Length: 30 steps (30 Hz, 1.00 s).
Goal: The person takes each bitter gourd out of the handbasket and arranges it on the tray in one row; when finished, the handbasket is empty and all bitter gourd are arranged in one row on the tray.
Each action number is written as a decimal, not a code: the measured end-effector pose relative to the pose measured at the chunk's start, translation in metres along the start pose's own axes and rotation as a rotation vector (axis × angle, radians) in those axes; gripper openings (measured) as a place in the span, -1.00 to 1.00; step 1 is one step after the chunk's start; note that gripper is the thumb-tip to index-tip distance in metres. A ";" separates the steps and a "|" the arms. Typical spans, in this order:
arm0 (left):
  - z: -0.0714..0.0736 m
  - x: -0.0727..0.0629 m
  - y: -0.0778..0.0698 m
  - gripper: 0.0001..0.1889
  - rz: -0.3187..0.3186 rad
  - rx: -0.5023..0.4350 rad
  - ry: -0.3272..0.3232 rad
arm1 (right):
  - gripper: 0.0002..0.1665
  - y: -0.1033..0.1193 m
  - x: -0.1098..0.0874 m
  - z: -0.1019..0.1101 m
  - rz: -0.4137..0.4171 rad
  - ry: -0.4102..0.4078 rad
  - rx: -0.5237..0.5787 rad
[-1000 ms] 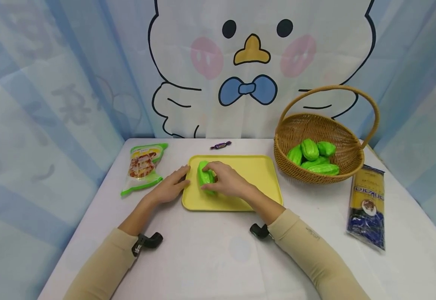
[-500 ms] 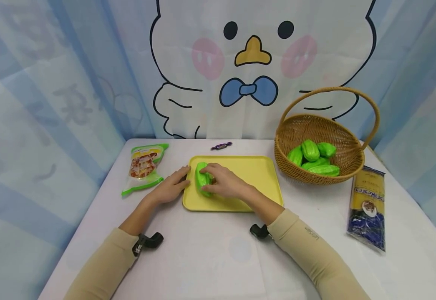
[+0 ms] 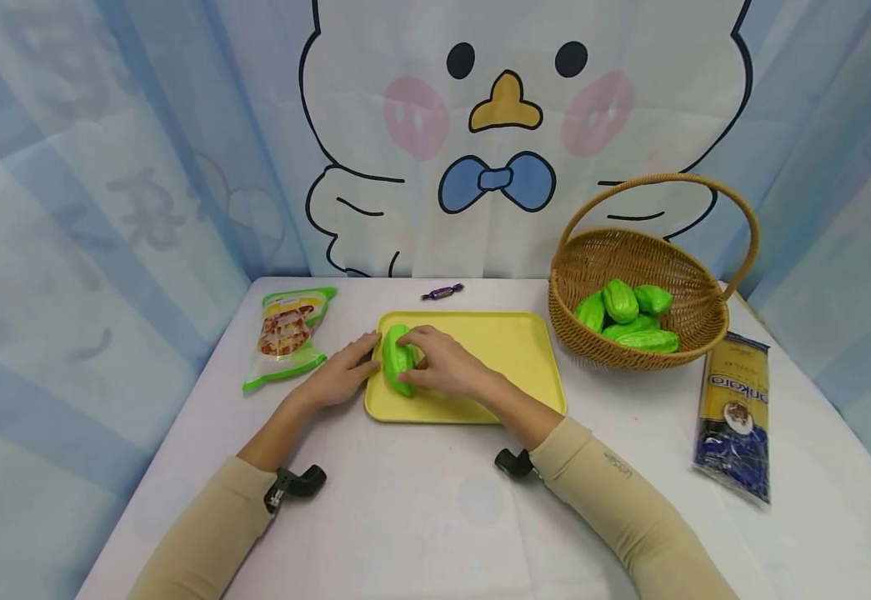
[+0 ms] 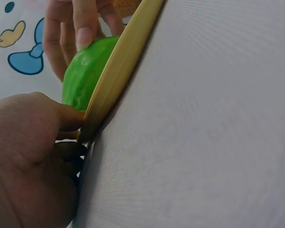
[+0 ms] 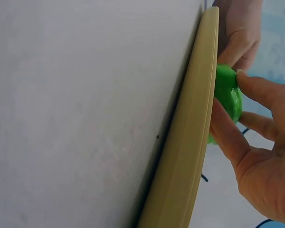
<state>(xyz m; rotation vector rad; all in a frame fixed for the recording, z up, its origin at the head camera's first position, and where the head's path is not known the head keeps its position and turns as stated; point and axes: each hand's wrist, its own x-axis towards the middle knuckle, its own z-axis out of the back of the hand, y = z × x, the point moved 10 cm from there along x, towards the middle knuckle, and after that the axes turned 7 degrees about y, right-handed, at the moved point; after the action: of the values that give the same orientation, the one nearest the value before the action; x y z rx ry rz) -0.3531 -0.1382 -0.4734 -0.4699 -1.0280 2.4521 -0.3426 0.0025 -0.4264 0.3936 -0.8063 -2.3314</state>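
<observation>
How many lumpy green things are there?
6: one lumpy green thing in the right hand on the yellow tray, five more in the basket. Others may hide underneath.

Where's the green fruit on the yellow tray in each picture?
Head: the green fruit is just below and left of the middle, touching the right hand.
Left wrist: green fruit, upper left, partly behind the yellow tray.
Right wrist: green fruit, right of the middle, slightly high.
All three share the yellow tray.

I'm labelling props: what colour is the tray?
The tray is plain yellow, clearest in the head view.
</observation>
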 end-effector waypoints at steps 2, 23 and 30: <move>0.000 0.000 -0.001 -0.37 -0.007 -0.002 0.001 | -0.33 0.001 0.001 -0.001 0.003 -0.004 -0.006; -0.001 0.001 0.000 -0.37 0.020 -0.004 0.006 | -0.24 0.015 -0.021 0.022 0.022 -0.041 -0.040; -0.001 0.002 0.002 -0.36 0.030 0.008 0.007 | -0.29 0.025 -0.052 0.059 0.113 -0.165 0.016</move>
<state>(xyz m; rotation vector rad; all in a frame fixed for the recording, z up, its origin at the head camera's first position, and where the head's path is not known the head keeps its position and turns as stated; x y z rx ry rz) -0.3550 -0.1383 -0.4756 -0.4949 -1.0143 2.4787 -0.3192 0.0474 -0.3614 0.1589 -0.9014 -2.2740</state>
